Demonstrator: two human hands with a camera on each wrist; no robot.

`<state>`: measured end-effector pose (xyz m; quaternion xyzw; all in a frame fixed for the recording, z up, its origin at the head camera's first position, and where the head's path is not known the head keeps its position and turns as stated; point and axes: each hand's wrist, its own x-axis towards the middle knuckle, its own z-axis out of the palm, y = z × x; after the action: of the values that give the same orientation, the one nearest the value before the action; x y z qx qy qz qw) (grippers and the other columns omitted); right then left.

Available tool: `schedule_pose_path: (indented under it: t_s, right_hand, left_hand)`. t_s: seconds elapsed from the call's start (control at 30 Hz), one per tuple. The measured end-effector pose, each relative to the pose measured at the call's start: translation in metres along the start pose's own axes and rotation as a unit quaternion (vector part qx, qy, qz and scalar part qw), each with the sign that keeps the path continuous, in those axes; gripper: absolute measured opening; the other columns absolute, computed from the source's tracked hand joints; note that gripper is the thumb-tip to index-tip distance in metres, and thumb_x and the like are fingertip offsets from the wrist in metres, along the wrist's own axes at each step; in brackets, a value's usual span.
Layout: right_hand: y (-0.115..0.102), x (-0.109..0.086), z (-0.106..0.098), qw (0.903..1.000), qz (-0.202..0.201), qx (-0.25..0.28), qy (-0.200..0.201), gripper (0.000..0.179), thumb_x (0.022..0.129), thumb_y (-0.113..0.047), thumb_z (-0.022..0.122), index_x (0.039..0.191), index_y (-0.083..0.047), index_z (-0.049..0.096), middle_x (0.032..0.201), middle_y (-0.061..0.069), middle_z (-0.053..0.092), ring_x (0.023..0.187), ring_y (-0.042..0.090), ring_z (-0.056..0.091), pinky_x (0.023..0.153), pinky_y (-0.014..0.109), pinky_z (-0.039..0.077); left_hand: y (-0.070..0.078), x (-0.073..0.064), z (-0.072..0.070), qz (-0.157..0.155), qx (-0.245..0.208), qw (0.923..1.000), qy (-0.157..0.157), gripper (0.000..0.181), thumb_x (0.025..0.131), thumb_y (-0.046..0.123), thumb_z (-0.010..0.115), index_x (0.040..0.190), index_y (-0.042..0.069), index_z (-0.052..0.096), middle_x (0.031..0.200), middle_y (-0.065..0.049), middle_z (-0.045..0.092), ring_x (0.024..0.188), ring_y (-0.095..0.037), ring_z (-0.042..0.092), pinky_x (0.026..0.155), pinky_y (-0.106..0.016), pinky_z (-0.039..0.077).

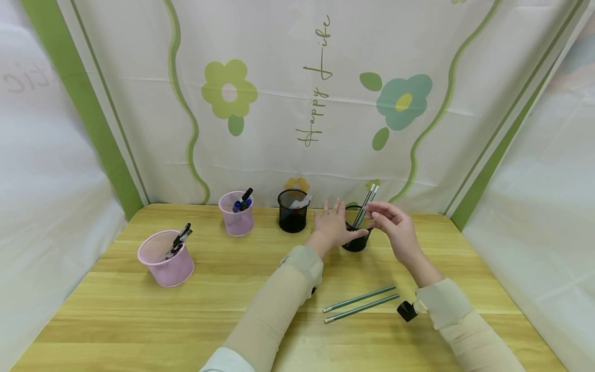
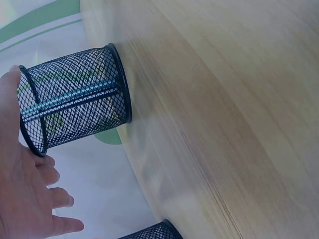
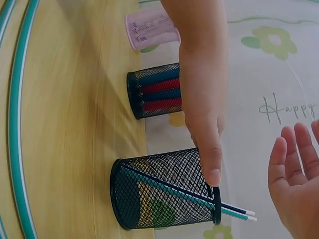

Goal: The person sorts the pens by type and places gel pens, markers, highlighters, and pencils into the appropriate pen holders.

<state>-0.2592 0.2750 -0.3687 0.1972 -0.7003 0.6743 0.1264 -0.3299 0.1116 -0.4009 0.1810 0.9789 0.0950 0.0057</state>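
My left hand [image 1: 332, 226] is at the right-hand black mesh pen holder [image 1: 356, 244], fingers spread straight and thumb lying at the rim. Two green pencils [image 3: 184, 191] with white eraser ends lean inside that holder, their tops sticking out past the rim. Beside those tops is my right hand [image 1: 396, 230], its fingers loosely bent; in the right wrist view a gap separates it from the pencils. Two more green striped pencils [image 1: 360, 308] lie side by side on the table, nearer to me.
Left of the hands, a second black mesh holder [image 1: 292, 219] contains red and blue pens with whitish tops. Two pink mesh holders, one at the back [image 1: 238, 223] and one nearer at the left [image 1: 172, 271], contain dark pens. A printed curtain [image 1: 269, 155] hangs behind the wooden table [image 1: 223, 289].
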Motion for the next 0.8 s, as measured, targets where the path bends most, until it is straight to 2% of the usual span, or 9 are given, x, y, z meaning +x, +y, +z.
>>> schedule_pose_path:
  t_s: [0.2,0.5,0.67,0.8]
  right_hand:
    - [0.0,-0.006,-0.001,0.9989,-0.025,0.0,-0.039,0.032,0.106,-0.003,0.054,0.127,0.021,0.054,0.116,0.005,0.072,0.102,0.015,0.069,0.085,0.027,0.058]
    - [0.001,-0.015,-0.007,0.9895,-0.067,-0.015,-0.127,0.024,0.105,0.005,0.047,0.12,0.016,0.062,0.112,0.007,0.073,0.098,0.017,0.069,0.083,0.026,0.057]
    - [0.0,-0.021,-0.007,0.9788,-0.058,-0.04,-0.192,0.024,0.104,0.007,0.047,0.121,0.015,0.062,0.115,0.008,0.072,0.102,0.013,0.068,0.087,0.026,0.056]
    - [0.003,-0.028,-0.007,0.9679,-0.039,-0.067,-0.239,0.024,0.103,0.007,0.05,0.123,0.01,0.064,0.121,0.011,0.069,0.107,0.016,0.067,0.091,0.028,0.055]
  left_hand:
    - [0.0,-0.001,-0.001,-0.002,-0.002,1.0,-0.004,0.113,0.086,0.09,0.036,0.166,0.012,0.014,0.172,-0.006,0.011,0.156,-0.036,0.011,0.12,-0.059,0.021]
    - [-0.001,-0.001,-0.001,-0.005,-0.002,1.0,-0.001,0.112,0.087,0.088,0.039,0.166,0.013,0.016,0.171,-0.006,0.013,0.155,-0.037,0.013,0.12,-0.059,0.022]
    - [-0.001,0.0,-0.002,-0.011,0.003,0.9999,-0.01,0.105,0.091,0.08,0.048,0.166,0.015,0.016,0.172,-0.003,0.011,0.156,-0.035,0.011,0.121,-0.059,0.021]
    - [0.0,-0.001,-0.002,-0.01,0.0,0.9999,-0.009,0.105,0.091,0.081,0.046,0.166,0.014,0.016,0.172,-0.004,0.011,0.156,-0.036,0.01,0.12,-0.06,0.02]
